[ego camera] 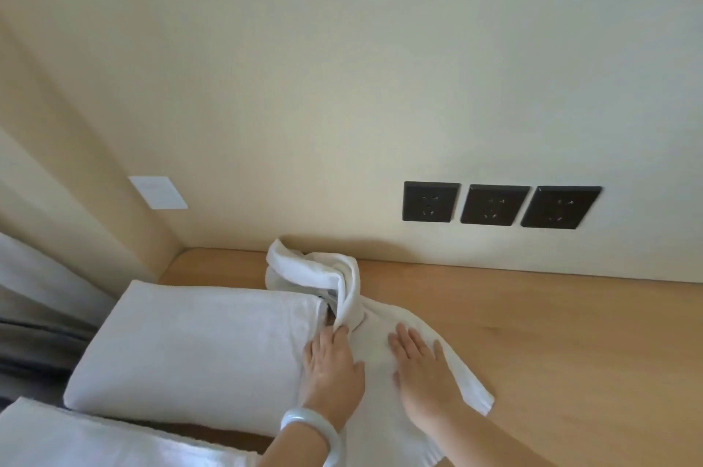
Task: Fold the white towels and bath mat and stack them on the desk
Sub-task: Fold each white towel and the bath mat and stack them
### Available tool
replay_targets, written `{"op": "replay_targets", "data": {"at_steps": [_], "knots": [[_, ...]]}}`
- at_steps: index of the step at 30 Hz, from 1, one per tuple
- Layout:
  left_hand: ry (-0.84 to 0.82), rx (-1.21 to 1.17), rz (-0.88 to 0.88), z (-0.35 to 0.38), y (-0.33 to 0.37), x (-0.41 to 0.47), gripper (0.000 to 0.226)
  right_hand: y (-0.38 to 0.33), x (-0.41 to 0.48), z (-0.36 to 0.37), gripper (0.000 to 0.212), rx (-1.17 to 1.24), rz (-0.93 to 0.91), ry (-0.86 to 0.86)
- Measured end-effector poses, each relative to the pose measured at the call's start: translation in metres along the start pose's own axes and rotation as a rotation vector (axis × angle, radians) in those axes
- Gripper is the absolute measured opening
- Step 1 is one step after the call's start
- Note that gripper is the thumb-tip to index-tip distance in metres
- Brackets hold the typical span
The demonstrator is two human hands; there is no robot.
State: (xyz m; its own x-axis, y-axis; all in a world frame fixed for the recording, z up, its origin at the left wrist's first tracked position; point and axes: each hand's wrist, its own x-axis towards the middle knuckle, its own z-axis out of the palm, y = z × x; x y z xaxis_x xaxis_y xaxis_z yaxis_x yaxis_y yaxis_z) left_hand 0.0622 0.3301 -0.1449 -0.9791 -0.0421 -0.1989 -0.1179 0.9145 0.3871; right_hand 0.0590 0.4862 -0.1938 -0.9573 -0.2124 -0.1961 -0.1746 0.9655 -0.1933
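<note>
A small white towel [384,333] lies on the wooden desk [570,333], its far end twisted and bunched [315,270] near the wall. My left hand [331,364], with a pale bangle on the wrist, pinches the towel's edge where the twisted part hangs down. My right hand [422,367] rests flat with fingers apart on the towel's spread part. A thick folded white towel [198,348] lies just left of my hands. Another white cloth [76,440] shows at the bottom left corner.
Three black wall sockets [494,204] sit above the desk at the right. A white plate [158,191] is on the left wall panel. Grey curtain [34,314] hangs at the far left. Bare desk stretches to the right of the towel.
</note>
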Motion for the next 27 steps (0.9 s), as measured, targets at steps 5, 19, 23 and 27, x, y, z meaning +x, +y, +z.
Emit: {"op": "replay_targets", "data": {"at_steps": [5, 19, 23, 27], "knots": [[-0.236, -0.408, -0.064, 0.024, 0.047, -0.011, 0.055, 0.074, -0.047, 0.006, 0.073, -0.05, 0.073, 0.025], [-0.308, -1.182, -0.413, 0.082, 0.213, -0.074, 0.063, 0.196, -0.16, -0.073, 0.058, 0.761, 0.219, -0.122], [-0.321, -1.397, -0.479, 0.11, 0.294, -0.102, 0.06, 0.224, -0.211, -0.09, 0.036, 1.008, 0.085, -0.284], [-0.233, -1.463, -0.402, 0.119, 0.372, -0.121, 0.065, 0.293, -0.224, -0.106, 0.023, 0.914, 0.472, 0.213]]}}
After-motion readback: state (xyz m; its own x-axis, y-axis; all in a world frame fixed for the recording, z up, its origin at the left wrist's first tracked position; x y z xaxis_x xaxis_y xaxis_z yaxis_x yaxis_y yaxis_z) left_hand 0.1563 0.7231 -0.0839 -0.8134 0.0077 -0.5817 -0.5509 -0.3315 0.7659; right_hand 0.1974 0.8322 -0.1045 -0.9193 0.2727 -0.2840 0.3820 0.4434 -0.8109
